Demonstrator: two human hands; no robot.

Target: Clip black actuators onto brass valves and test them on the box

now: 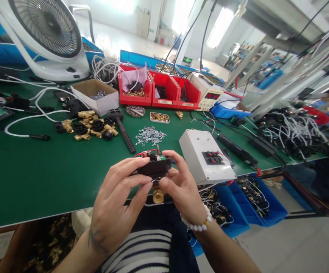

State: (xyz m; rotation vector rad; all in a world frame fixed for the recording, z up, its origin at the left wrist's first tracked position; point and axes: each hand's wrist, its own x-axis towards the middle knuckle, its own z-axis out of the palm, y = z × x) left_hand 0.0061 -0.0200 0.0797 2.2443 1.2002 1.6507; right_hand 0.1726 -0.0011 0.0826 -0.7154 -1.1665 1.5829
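Near the table's front edge, a black plastic housing [154,167] with an open top shows a green circuit board and red wires. A brass fitting [158,196] hangs from its underside. My right hand [183,185] is closed round the housing's right side, its thumb low by the fitting. My left hand [121,189] touches the housing's left end with its fingers. Its thumb and fingertips pinch what looks like a thin wire clip [155,179] just under the housing, mostly hidden. Beyond the hands lies a pile of silver wire clips [150,135].
A black-handled hammer [121,129] lies beside brass fittings [96,127]. Behind are a cardboard box [96,96], red bins [164,91] and a fan [50,38]. On the right stand a grey test box [205,157], a black electric screwdriver [236,149] and cabled parts [295,131].
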